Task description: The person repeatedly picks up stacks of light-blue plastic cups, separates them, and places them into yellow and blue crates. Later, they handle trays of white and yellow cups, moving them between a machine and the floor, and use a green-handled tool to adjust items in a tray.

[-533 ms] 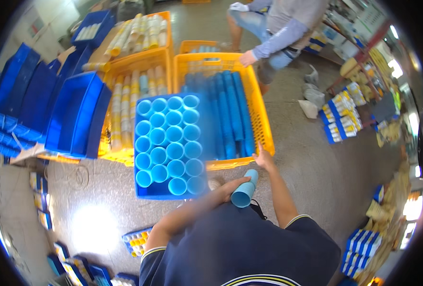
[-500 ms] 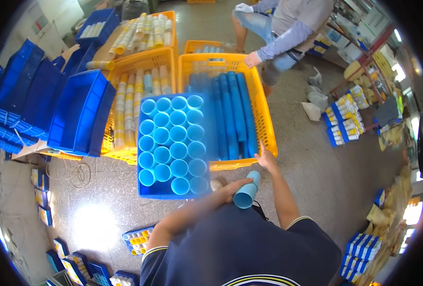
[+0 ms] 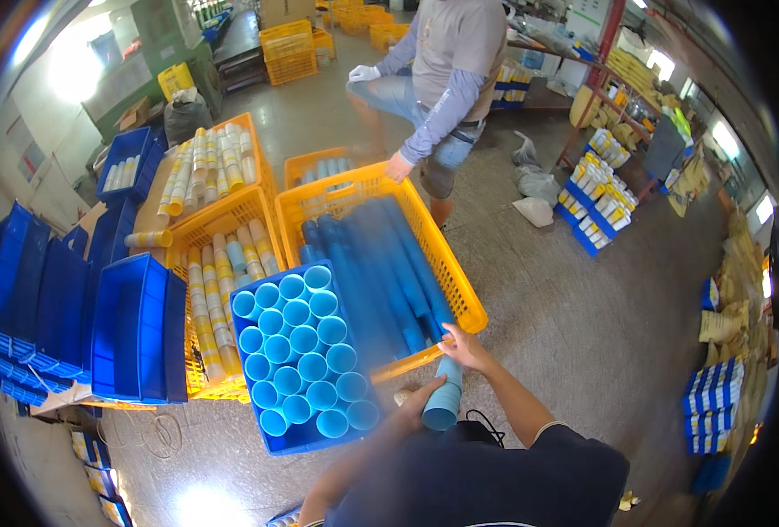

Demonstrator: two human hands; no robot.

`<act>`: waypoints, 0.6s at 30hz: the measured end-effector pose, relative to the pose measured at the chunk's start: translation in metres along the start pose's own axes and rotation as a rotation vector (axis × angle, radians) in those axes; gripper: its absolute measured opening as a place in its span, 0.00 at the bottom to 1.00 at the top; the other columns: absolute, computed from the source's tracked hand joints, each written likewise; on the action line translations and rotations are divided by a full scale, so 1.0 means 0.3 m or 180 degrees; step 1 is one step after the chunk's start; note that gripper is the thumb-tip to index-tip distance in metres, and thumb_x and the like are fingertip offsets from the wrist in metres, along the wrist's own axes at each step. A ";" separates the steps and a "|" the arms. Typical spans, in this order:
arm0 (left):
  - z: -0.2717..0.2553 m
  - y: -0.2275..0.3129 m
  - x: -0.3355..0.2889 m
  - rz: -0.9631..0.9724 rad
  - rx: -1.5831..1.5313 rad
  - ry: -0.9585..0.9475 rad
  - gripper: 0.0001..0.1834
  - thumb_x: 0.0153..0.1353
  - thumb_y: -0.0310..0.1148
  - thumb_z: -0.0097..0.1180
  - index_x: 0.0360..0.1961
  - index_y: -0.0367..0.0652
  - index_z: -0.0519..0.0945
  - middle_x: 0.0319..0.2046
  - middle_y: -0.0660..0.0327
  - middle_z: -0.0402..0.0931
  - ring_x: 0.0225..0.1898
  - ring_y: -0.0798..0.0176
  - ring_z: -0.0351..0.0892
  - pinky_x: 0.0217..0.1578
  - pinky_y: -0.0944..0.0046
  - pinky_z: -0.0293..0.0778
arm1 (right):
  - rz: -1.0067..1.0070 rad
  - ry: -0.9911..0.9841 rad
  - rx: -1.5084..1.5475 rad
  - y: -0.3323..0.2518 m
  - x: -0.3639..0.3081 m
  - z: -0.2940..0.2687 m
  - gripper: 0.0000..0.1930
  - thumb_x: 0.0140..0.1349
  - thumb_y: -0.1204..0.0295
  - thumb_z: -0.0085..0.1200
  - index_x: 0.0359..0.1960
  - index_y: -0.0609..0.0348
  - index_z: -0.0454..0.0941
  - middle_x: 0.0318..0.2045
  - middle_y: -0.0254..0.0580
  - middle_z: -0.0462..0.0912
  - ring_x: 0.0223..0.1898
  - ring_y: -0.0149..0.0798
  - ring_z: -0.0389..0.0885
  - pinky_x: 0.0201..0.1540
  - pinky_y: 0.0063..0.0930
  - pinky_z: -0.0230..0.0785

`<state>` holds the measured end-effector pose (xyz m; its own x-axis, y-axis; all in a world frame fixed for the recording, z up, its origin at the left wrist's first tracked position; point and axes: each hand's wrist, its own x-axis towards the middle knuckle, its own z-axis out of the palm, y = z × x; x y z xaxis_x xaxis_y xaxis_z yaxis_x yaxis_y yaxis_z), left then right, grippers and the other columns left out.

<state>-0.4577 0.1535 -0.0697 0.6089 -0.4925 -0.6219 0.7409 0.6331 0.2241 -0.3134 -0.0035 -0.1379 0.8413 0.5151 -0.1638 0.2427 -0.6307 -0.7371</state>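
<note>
Light-blue tube [image 3: 444, 402] gripped in left hand [image 3: 417, 402]; right hand [image 3: 467, 350] by yellow crate [image 3: 456, 288] (can't tell whether gripping).

- A shiny gray floor [image 3: 565, 307] with a white glare [image 3: 209, 505]
- A pale wall [image 3: 64, 132] on the left
- A long dark table [image 3: 238, 39] far back
- A red post [image 3: 612, 31]

Left head-worn fisheye, close overhead, facing down and ahead

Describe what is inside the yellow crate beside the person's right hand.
Long blue cylinders lie side by side in the yellow crate. A blurred patch obscures some; the blue tray hides part of the crate's left side. Anything beneath the cylinders is covered.
</note>
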 end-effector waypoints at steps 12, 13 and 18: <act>0.055 0.003 0.042 0.0575 0.1298 0.0212 0.35 0.63 0.53 0.59 0.57 0.32 0.71 0.42 0.53 0.79 0.40 0.60 0.81 0.38 0.57 0.79 | 0.1980 -0.0321 0.2805 -0.127 -0.254 -0.124 0.36 0.65 0.55 0.58 0.66 0.66 0.59 0.57 0.52 0.72 0.53 0.44 0.77 0.50 0.38 0.76; 0.042 0.006 0.050 0.0829 0.1584 0.0068 0.35 0.63 0.52 0.60 0.59 0.34 0.70 0.46 0.53 0.78 0.44 0.58 0.79 0.44 0.56 0.76 | 0.2006 -0.0293 0.3158 -0.111 -0.251 -0.125 0.35 0.65 0.56 0.57 0.66 0.65 0.59 0.58 0.51 0.72 0.53 0.44 0.77 0.52 0.39 0.75; 0.003 0.033 0.029 0.1313 0.0719 -0.0551 0.39 0.58 0.41 0.62 0.68 0.40 0.61 0.59 0.52 0.69 0.54 0.52 0.75 0.57 0.55 0.68 | 0.1615 0.0505 0.4673 -0.064 -0.215 -0.142 0.27 0.70 0.58 0.50 0.63 0.64 0.64 0.55 0.48 0.76 0.57 0.42 0.75 0.63 0.41 0.66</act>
<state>-0.4449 0.1549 -0.0722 0.8880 -0.3322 -0.3178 0.4596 0.6602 0.5940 -0.3517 -0.0493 -0.0855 0.7493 0.3081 -0.5862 -0.6591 0.4335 -0.6146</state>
